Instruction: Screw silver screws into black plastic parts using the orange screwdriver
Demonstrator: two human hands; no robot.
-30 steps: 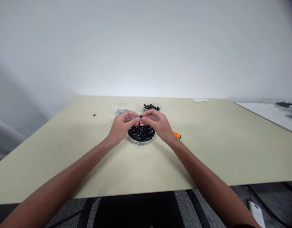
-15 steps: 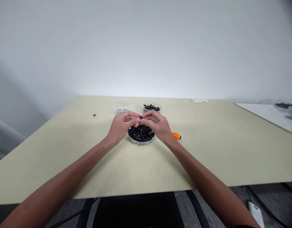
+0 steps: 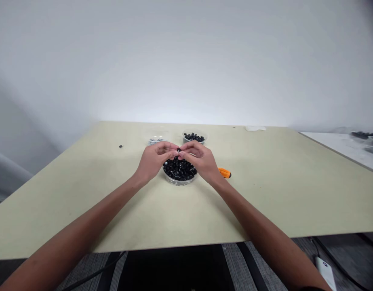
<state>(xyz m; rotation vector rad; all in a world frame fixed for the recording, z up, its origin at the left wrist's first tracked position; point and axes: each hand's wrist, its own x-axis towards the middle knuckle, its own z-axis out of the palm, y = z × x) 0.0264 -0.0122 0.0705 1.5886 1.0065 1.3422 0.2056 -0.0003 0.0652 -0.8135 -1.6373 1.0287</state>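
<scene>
Black small part (image 3: 179, 150) being pinched between fingertips of left hand (image 3: 152, 161) and right hand (image 3: 201, 161), both closing on it, hovering just above the near clear tub (image 3: 179, 180) heaped with black pieces. Three tubs sitting on beige table (image 3: 265, 194): that one, a far black-filled tub (image 3: 194, 137), a silver-filled tub (image 3: 155, 141). One orange tool (image 3: 225, 173) lying beside right wrist. One stray black piece (image 3: 121, 146) lying well apart, left.
</scene>
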